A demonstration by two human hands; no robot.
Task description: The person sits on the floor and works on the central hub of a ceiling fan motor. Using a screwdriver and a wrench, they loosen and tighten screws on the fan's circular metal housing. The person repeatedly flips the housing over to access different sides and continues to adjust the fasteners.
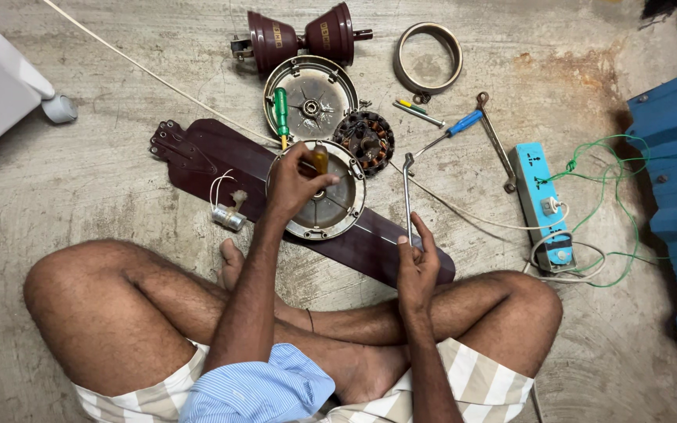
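Nearest, the right hand (417, 266) is closed on the lower end of a thin bent steel rod tool (407, 188), whose long axis runs straight up and away from the person. Just beyond and to the left, the left hand (295, 184) grips an amber-handled screwdriver (320, 159), apparently upright, over the round grey metal motor cover (331, 205). That cover rests on a long dark maroon fan blade (221, 157) lying slantwise. Farther off lies the copper-wound stator (363, 141).
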